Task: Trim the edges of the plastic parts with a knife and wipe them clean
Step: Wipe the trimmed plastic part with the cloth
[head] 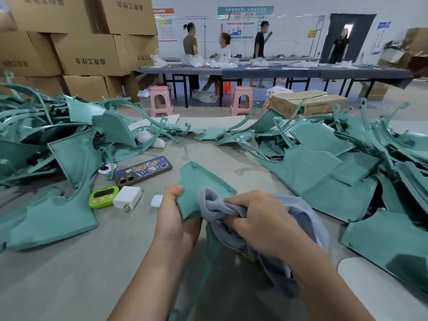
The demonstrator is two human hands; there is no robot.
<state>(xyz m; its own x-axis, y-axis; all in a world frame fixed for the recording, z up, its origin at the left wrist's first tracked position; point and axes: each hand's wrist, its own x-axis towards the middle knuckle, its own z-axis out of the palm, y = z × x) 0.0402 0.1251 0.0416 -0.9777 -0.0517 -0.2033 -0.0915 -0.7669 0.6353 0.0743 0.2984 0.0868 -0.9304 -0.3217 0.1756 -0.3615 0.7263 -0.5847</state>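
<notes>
A teal plastic part with small screw holes is held upright over the table, just in front of me. My left hand grips its left edge, thumb on top. My right hand clutches a bunched grey-blue cloth and presses it against the part's right side. The rest of the cloth hangs down under my right wrist. No knife is visible.
Piles of teal parts lie at the left and right. Between them sit a phone, green timer, white charger and earbud case. Pink stools, cardboard boxes and several people stand beyond.
</notes>
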